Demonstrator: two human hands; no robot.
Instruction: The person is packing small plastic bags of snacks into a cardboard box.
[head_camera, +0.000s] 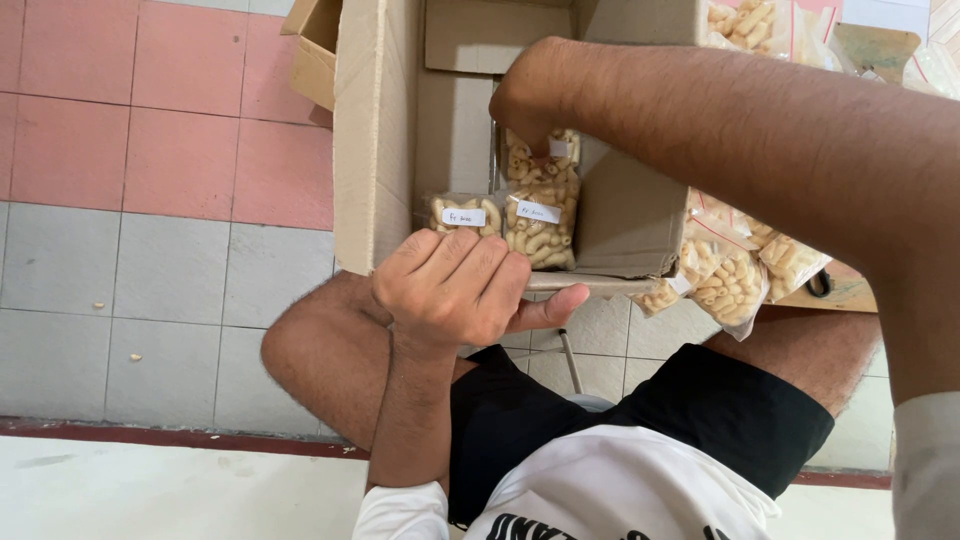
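An open cardboard box (375, 140) stands on the tiled floor between my knees. My right hand (530, 95) reaches into it from the right and pinches the top of a clear bag of pale curled snacks (540, 215) with a small white label, held upright inside. A second labelled snack bag (462, 213) sits beside it to the left on the box bottom. My left hand (455, 285) grips the near edge of the box, fingers curled over the rim, thumb pointing right.
Several more clear snack bags (735, 280) are piled to the right of the box, and others (750, 25) lie at the top right. A smaller cardboard box (315, 50) stands behind. The floor has pink and grey tiles with a few crumbs (135, 356).
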